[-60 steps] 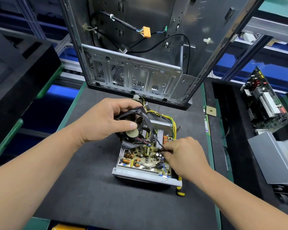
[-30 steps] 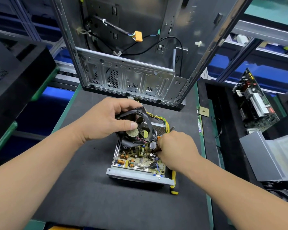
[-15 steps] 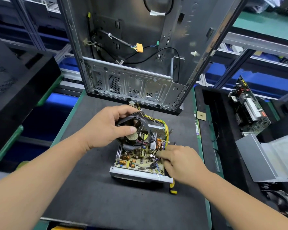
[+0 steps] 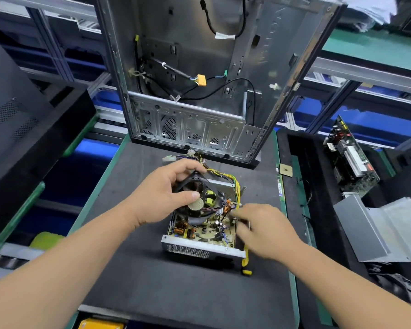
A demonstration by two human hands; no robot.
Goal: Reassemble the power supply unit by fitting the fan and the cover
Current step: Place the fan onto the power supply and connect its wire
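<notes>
One open power supply unit [image 4: 201, 236] sits on the dark bench mat [image 4: 133, 269], its circuit board facing up and its perforated metal wall turned toward the person. Its long axis runs away from the person, toward the one bare computer case [image 4: 199, 86] standing upright at the back of the mat. One black fan [image 4: 197, 198] is held tilted over the far half of the board: the left hand [image 4: 159, 198] grips its frame, thumb pressed on the hub, fingers curled over the top corner. The right hand [image 4: 263, 229] hovers at the unit's right edge, blurred, so I cannot tell what its fingers are doing. One bundle of yellow wires [image 4: 233, 184] leaves the far right corner. A yellow-handled tool [image 4: 246, 264] lies just beside the unit. One grey metal cover [image 4: 375, 231] and one motherboard [image 4: 351, 160] lie well apart on the right.
</notes>
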